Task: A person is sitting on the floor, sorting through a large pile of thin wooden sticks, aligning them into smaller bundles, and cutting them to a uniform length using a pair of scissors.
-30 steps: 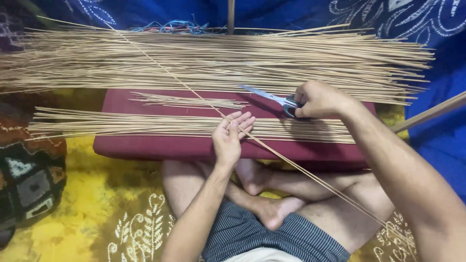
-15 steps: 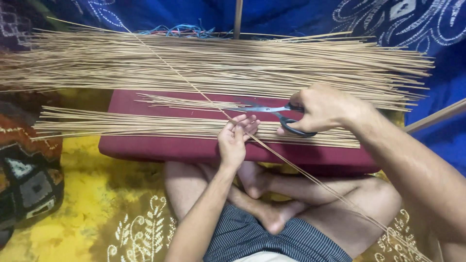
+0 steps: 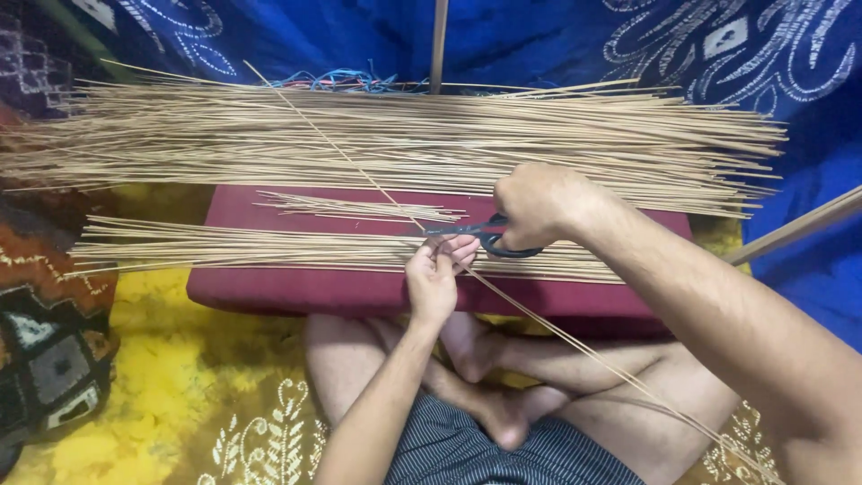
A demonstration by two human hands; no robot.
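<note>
- Sitting cross-legged on a yellow patterned cloth (image 3: 180, 386), the person works over a maroon cushion (image 3: 296, 289) set across the knees.
- The left hand (image 3: 435, 278) is closed in a pinch on one long thin stick (image 3: 575, 341), which runs diagonally from the far pile down past the right knee.
- The right hand (image 3: 539, 207) is wrapped around the handles of black scissors (image 3: 480, 235); their blades point left and sit at the stick just above the pinching fingers. Whether the blades are parted I cannot tell.
- This looks like the cutting step: one stick singled out, steadied, and the scissors brought to it.
- A clean cut would call for the left hand holding the stick taut and the blades squared across it.
- A row of shorter sticks (image 3: 224, 247) lies on the cushion; a few more (image 3: 359, 208) sit behind it.
- The big pile of long sticks (image 3: 359, 135) rests beyond, against blue cloth (image 3: 539, 36).
</note>
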